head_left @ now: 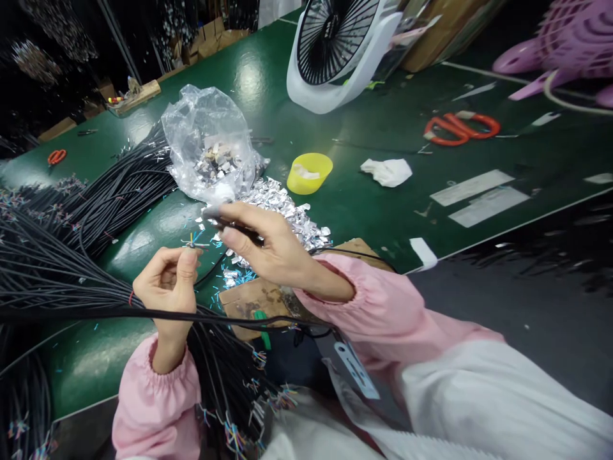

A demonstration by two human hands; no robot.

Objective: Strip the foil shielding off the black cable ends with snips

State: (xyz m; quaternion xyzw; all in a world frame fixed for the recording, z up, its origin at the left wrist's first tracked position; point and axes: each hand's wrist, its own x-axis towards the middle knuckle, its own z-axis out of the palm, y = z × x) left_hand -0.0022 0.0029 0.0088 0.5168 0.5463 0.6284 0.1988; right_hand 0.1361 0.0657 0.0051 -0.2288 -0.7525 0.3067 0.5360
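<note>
My left hand (170,278) pinches a cable end (194,243), its thin coloured wires fanned out above the thumb and forefinger. My right hand (261,246) is closed around a dark slim tool (239,227). That tool is blurred and mostly covered by the fingers, so its kind is unclear. Its front end is a little above and to the right of the fanned wires, apart from them. A thick bundle of black cables (96,281) lies beside my left hand. Below my right hand lie silvery foil scraps (287,211) and small blue wire clippings (244,276).
Behind my hands stands a clear plastic bag (205,121) with scraps inside. Right of it are a yellow cup (310,174), crumpled white paper (387,171), orange-handled scissors (462,128) and a white fan (335,51). A brown board (258,297) lies at the green table's (258,70) near edge.
</note>
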